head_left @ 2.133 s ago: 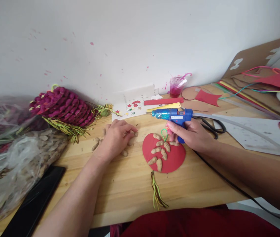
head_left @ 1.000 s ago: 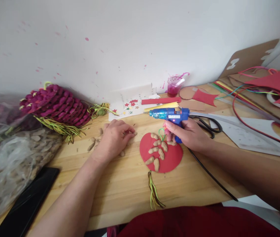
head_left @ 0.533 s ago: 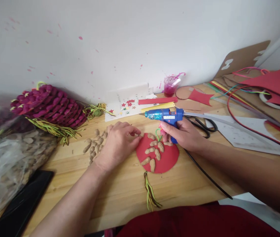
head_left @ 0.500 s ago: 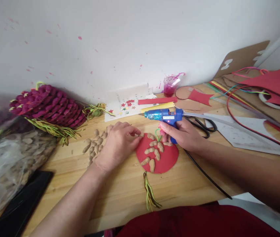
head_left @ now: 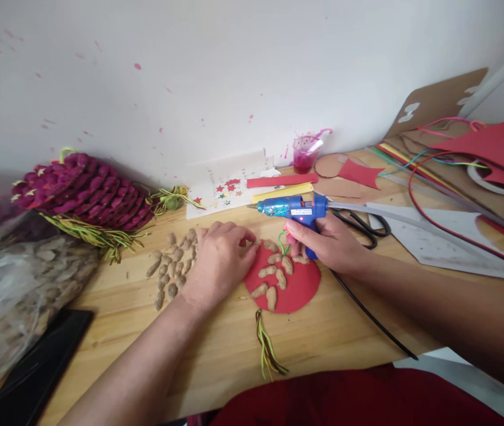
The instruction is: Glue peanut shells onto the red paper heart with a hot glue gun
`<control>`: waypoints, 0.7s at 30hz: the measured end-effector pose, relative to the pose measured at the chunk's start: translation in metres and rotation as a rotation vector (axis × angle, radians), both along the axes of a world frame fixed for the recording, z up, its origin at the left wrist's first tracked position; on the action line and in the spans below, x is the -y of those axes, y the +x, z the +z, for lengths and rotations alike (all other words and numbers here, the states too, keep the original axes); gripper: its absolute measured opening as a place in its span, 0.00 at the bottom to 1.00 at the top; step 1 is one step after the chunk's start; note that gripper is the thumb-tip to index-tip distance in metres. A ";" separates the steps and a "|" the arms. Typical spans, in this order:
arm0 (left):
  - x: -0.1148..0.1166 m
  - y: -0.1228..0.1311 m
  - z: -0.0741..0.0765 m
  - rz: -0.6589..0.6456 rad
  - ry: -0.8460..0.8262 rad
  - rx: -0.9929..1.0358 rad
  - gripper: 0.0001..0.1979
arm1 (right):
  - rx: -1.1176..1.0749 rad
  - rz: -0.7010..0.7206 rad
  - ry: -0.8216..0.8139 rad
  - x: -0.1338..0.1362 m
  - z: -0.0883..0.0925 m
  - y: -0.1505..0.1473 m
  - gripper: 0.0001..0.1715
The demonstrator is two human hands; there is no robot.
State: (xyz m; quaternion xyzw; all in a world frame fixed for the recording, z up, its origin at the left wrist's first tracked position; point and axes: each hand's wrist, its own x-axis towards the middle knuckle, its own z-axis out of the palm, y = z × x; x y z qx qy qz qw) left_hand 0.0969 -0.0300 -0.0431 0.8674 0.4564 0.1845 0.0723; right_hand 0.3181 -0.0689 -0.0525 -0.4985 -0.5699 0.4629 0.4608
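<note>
A blue hot glue gun (head_left: 291, 209) rests in the grip of my right hand (head_left: 338, 239), its nozzle pointing left and a small light glowing on its body. Below it lies a red paper disc (head_left: 300, 290) carrying several peanuts (head_left: 281, 279), with a green cord loop (head_left: 283, 239) at the top and a yellow-green yarn tassel (head_left: 267, 349) at the bottom. My left hand (head_left: 223, 260) is closed at the disc's upper left edge, thumb and forefinger pinched on a peanut that shows only in part. Left of that hand are loose peanuts (head_left: 172, 266).
A magenta peanut-covered ornament (head_left: 87, 192) and a plastic bag of peanuts (head_left: 34, 296) stand left, beside a black slab (head_left: 48, 361). Behind are star stickers (head_left: 229, 189), a cup of magenta paint (head_left: 306, 155) and paper strips (head_left: 281, 180). Black-handled scissors (head_left: 370, 231) lie right.
The view has shifted slightly. My left hand stays pinched at the disc's edge, and my right hand still holds the glue gun above the disc. Nothing has been let go.
</note>
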 end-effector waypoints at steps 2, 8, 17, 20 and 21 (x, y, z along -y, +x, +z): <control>0.001 0.001 0.000 0.007 -0.001 -0.011 0.04 | 0.004 -0.001 -0.014 0.000 0.000 0.000 0.26; 0.002 0.003 0.002 0.042 -0.031 -0.007 0.03 | 0.013 -0.007 -0.023 0.000 0.001 0.000 0.26; 0.003 0.002 0.003 0.040 -0.026 0.005 0.05 | 0.014 -0.008 -0.017 0.000 0.000 0.000 0.25; -0.001 -0.003 0.008 0.052 -0.047 0.056 0.07 | 0.007 -0.001 -0.016 0.000 0.000 0.000 0.25; -0.002 -0.005 0.009 0.060 -0.046 0.057 0.09 | 0.009 0.001 -0.017 0.000 0.000 0.000 0.26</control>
